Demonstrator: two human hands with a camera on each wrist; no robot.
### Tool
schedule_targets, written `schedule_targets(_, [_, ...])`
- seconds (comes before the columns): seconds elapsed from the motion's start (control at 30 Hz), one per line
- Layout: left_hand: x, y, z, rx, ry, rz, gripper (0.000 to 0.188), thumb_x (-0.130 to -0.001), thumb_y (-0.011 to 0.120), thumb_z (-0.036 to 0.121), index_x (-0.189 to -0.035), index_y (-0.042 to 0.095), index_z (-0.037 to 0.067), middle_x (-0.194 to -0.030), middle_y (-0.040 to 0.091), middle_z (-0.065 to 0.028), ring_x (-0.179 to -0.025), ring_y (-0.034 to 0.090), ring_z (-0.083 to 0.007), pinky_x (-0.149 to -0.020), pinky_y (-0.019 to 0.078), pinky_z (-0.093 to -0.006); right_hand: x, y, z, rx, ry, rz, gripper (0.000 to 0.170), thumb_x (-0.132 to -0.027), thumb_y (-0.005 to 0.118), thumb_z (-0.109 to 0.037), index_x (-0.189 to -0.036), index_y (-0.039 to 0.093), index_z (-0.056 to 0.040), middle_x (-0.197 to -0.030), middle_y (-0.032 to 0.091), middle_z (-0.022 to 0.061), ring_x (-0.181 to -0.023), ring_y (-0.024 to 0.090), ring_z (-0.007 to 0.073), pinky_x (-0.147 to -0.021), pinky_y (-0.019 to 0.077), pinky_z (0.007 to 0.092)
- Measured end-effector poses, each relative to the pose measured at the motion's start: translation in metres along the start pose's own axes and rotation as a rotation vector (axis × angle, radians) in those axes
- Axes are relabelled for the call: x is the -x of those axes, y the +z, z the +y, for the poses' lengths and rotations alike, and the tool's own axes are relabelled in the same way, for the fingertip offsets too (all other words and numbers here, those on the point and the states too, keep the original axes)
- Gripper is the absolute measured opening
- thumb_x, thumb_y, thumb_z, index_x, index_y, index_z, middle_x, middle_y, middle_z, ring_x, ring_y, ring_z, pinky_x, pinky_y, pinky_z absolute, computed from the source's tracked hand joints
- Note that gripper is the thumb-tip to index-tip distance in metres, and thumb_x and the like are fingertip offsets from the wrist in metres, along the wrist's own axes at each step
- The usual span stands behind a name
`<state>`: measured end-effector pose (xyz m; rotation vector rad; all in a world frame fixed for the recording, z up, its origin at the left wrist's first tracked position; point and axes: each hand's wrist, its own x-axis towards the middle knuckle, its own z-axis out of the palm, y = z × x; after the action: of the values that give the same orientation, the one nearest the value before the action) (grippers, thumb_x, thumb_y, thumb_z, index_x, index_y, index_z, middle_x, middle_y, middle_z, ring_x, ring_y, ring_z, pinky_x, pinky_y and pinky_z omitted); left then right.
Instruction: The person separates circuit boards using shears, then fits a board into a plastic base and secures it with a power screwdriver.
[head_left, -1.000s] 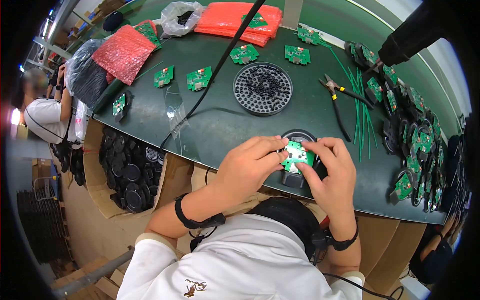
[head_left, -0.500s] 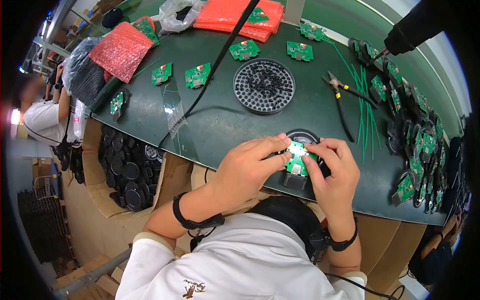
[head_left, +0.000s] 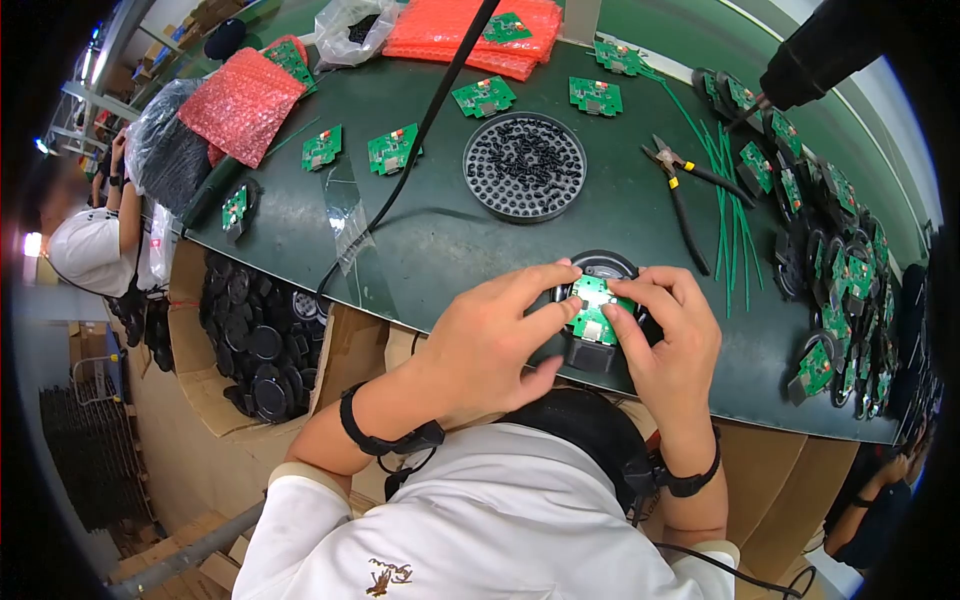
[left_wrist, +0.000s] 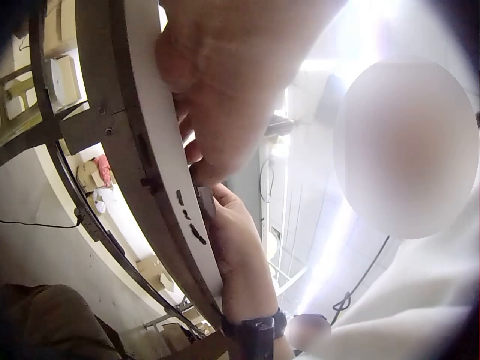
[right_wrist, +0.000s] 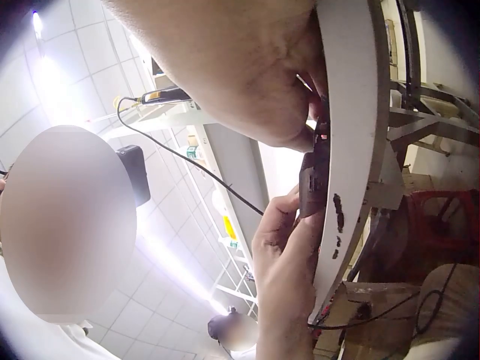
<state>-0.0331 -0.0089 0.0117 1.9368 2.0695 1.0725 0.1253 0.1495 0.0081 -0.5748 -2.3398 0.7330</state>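
Noted green table [head_left: 430,260], seen from above in head view; in both wrist views, caught mainly its pale, dark-spotted edge [left_wrist: 169,150] instead. Logged left hand [head_left: 490,340] next: standing wide, two fingertips at the left edge of green circuit board [head_left: 590,312], thumb spread clear toward the near side, wrapped round nothing. Logged right hand [head_left: 675,330] as narrow: holding black housing [head_left: 590,357] by its right side, thumb and forefinger bent at the board's right edge. Cannot tell placement of the remaining right fingers, partly hidden. Located round tray [head_left: 527,216] of small black pieces [head_left: 525,155] beyond the hands, well apart from both; seen in head view only. Located housing near the table's front edge, between the two hands, rounded end far, blocky end near. From right wrist view, saw just its dark side, close beside the table edge. Located board last, lying on the housing; read its bright face from head view alone, unable to make it out in either wrist view.
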Motion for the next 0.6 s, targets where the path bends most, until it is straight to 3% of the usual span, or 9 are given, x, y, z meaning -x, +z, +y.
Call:
schedule_targets(0.03, [0.001, -0.001, 0.002, -0.021, -0.002, -0.029, 0.055, -0.071, 0.093, 0.032, -0.115, 0.073, 0.007, -0.134, 0.065, -0.0193, -0.126, 0.066, -0.0366, -0.100, 0.0583, -0.0455, 0.000, 0.000, 0.000, 0.001, 0.005, -0.005, 0.024, -0.079, 0.087, -0.012, -0.101, 0.080, -0.0110, -0.098, 0.067, 0.0060, -0.085, 0.067, 0.0252, -0.073, 0.0535, 0.0361])
schedule_targets(0.23, [0.004, 0.008, 0.005, -0.087, 0.048, 0.009, 0.055, -0.073, 0.090, 0.039, -0.115, 0.074, 0.008, -0.133, 0.065, -0.0207, -0.129, 0.064, -0.0372, -0.109, 0.0544, -0.0498, 0.000, -0.001, -0.002, 0.017, 0.005, -0.011, 0.024, -0.078, 0.087, -0.012, -0.101, 0.080, -0.0116, -0.099, 0.066, 0.0050, -0.086, 0.066, 0.0245, -0.073, 0.0527, 0.0354])
schedule_targets(0.6, [0.007, 0.016, 0.000, -0.037, 0.095, 0.122, 0.049, -0.068, 0.091, 0.036, -0.103, 0.075, 0.007, -0.132, 0.066, -0.0171, -0.131, 0.064, -0.0374, -0.105, 0.0561, -0.0489, 0.005, -0.002, 0.008, -0.143, -0.053, -0.028, 0.034, -0.072, 0.089, -0.005, -0.104, 0.080, -0.0082, -0.100, 0.064, 0.0074, -0.092, 0.065, 0.0263, -0.078, 0.0548, 0.0375])
